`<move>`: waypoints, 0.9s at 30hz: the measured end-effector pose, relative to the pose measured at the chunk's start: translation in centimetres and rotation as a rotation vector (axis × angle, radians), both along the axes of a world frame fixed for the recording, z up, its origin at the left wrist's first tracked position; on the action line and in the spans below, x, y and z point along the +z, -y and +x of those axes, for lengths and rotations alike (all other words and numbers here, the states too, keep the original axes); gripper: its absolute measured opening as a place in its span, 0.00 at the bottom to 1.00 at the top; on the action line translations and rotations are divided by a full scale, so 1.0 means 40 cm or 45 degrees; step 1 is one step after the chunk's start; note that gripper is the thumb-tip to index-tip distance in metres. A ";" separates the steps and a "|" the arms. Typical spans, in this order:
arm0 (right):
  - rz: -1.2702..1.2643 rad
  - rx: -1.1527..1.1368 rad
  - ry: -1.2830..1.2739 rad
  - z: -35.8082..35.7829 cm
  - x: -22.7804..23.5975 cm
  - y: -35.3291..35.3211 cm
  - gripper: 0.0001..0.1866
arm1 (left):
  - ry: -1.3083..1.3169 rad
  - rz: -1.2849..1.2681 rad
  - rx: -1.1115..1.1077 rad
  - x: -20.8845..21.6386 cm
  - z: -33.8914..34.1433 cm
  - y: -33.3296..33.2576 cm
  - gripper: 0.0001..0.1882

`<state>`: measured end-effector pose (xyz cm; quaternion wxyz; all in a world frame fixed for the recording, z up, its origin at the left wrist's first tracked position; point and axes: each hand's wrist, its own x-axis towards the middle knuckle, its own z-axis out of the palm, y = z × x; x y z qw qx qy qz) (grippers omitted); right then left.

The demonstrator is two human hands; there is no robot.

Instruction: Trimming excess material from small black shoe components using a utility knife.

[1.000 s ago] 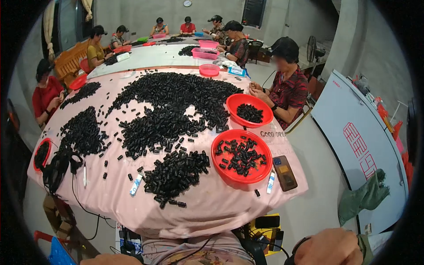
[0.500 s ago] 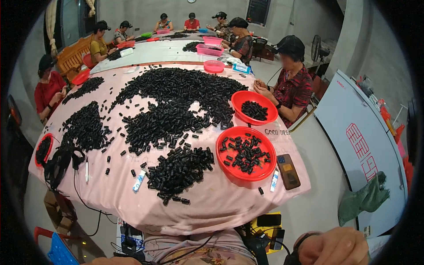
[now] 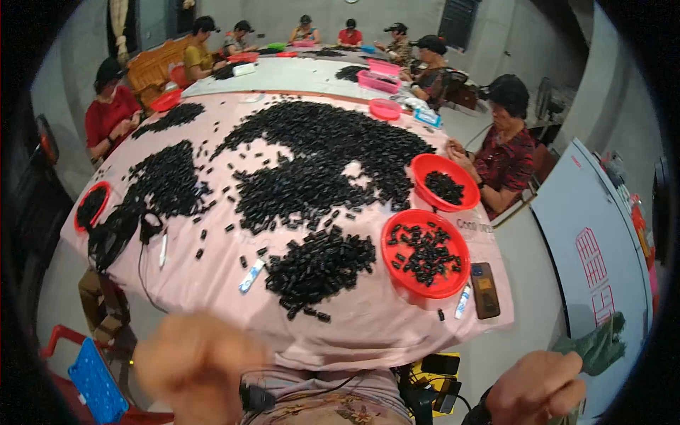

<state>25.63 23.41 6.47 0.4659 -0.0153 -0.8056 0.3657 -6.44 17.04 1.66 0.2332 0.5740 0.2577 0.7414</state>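
My left hand [image 3: 195, 365] is raised in front of the table's near edge, smeared by motion, so its fingers cannot be made out. Over at the lower right, my right hand [image 3: 535, 389] is closed with curled fingers; whatever it may hold is hidden. Both are apart from the table. A heap of small black cylindrical pieces [image 3: 322, 273] lies on the pink cloth [image 3: 340, 340] nearest me, with a larger black heap [image 3: 319, 149] beyond. To its right stands a red bowl [image 3: 418, 289] with black pieces scattered in it.
Another red bowl [image 3: 443, 205] holds black pieces near a person [image 3: 506, 152] at the right. A phone [image 3: 485, 292] and a blue-white stick packet [image 3: 462, 302] lie beside the nearer bowl. Several people sit around the tables. A whiteboard [image 3: 591, 227] stands at right, a blue stool [image 3: 98, 379] lower left.
My left hand has risen into view from the lower edge. My right hand stays closed at the lower right. The view has shifted, so the table sits farther right.
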 end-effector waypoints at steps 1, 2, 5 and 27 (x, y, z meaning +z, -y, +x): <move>-0.019 0.024 -0.001 -0.012 -0.032 -0.004 0.27 | -0.073 -0.032 0.320 -0.025 0.008 -0.034 0.10; -0.038 -0.220 -0.208 -0.028 -0.092 -0.025 0.10 | -0.160 -0.069 0.666 -0.041 0.003 -0.064 0.11; -0.106 -0.534 -0.292 -0.089 -0.137 -0.047 0.13 | -0.015 -0.472 0.643 -0.141 -0.085 -0.111 0.10; -0.180 -0.020 0.912 -0.207 -0.206 -0.090 0.23 | -0.737 -1.105 1.180 -0.478 -0.219 -0.185 0.08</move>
